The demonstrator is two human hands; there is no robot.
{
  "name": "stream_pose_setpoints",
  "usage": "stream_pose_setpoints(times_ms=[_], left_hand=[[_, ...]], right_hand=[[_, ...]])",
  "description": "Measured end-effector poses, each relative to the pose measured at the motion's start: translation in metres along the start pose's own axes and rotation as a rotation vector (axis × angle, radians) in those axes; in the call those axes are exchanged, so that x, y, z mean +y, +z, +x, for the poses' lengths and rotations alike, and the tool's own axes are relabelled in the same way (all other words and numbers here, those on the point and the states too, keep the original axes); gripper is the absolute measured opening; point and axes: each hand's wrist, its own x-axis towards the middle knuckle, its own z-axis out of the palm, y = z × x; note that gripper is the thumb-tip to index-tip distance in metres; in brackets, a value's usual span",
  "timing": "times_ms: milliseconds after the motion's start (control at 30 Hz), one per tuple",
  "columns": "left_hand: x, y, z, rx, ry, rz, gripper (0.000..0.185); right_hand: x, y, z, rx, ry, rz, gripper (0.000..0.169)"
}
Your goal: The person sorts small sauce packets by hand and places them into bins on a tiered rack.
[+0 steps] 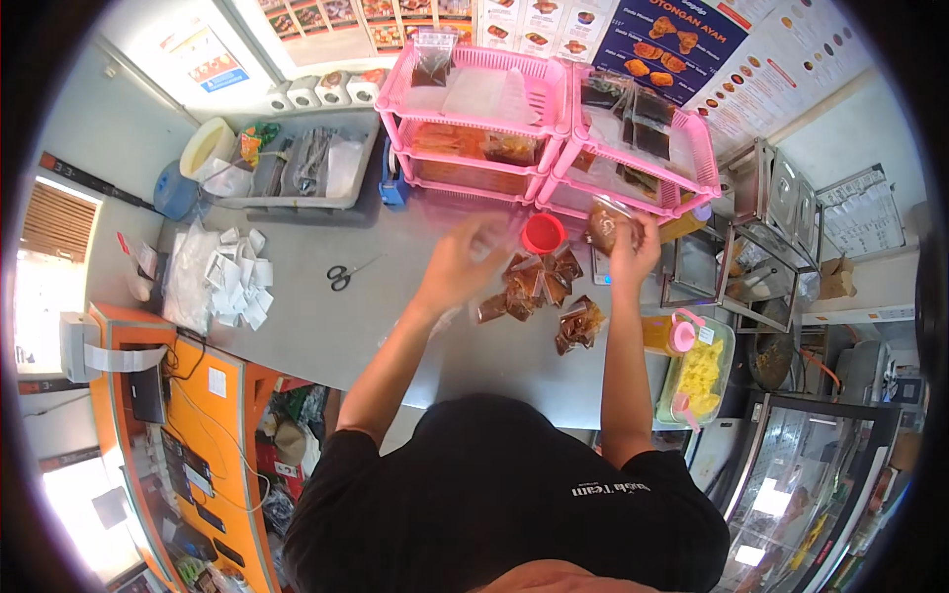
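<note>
In my right hand (636, 241) is a clear plastic bag of brown sauce (604, 224), held above a small digital scale (601, 271) beside the pink racks. My left hand (468, 259) is raised over the metal table, blurred, left of a red plastic cup (543, 233); whether its fingers hold anything cannot be told. Between the forearms lies a pile of small brown sauce packets (530, 285), with a smaller group of packets (580, 325) just nearer to me. Near my left forearm lies some clear plastic, partly hidden by the arm.
Pink plastic racks (474, 122) with filled bags stand at the back. Left are a grey tray (356, 196), black-handled scissors (339, 279), white paper slips (241, 278) and plastic bags (189, 278). A pink-lidded jug (663, 335) and a tub of yellow food (700, 370) stand right.
</note>
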Motion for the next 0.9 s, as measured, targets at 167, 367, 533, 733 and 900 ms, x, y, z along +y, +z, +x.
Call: stream_pose_setpoints(times_ms=[167,367,533,733,900], left_hand=[[0.068,-0.019,0.087,-0.137,0.203,-0.058,0.038],[0.058,-0.056,0.165,-0.323,0.171,-0.119,0.013],[0.042,-0.075,0.239,-0.143,0.289,0.334,0.024],[0.013,-0.097,0.317,-0.079,0.334,0.796,0.029],[-0.026,-0.138,0.358,0.049,0.502,0.940,0.023]], right_hand=[[-0.128,0.053,0.007,-0.417,0.170,0.369,0.019],[-0.134,0.044,-0.008,-0.243,0.044,0.297,0.025],[-0.034,-0.057,-0.093,-0.320,0.204,-0.376,0.028],[0.015,-0.062,-0.158,-0.362,0.105,-0.592,0.025],[0.019,-0.007,-0.144,-0.484,-0.116,-0.783,0.025]])
